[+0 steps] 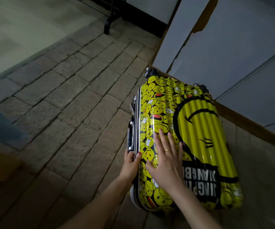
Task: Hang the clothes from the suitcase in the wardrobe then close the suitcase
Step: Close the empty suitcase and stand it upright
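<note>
Far left of the fingers there's only brick-pattern floor (70, 103) and a black stand leg (107, 25) up top, well apart from the action. Left hand (131, 164) sits at the suitcase (197, 146) side edge, fingers curled round the metal frame just below the side handle (131, 134), thumb over the seam, so it's grasping the frame. Right hand (165, 164) lies flat on the yellow smiley shell just right of that, fingers straight and spread, pressing, gripping nothing. Case looks shut already, halves meeting at the frame; no clothes visible, wardrobe contents can't be seen. Judging by that, the step in hand is closing/latching: keep the flat palm pushing down near the seam so the halves stay flush, let the left fingers work the latch (132, 104) beyond the handle, w/o pinching skin in the frame. Whether the latches are done can't be told. Case lies on the floor, just beside the pale cabinet (232, 47) to the right of the fingers, wheels (149, 71) at the far end touching or nearly touching its base. Long axis runs away from the person, slightly tilted left; wheel end points away, top end toward the wrists, big face upward
</note>
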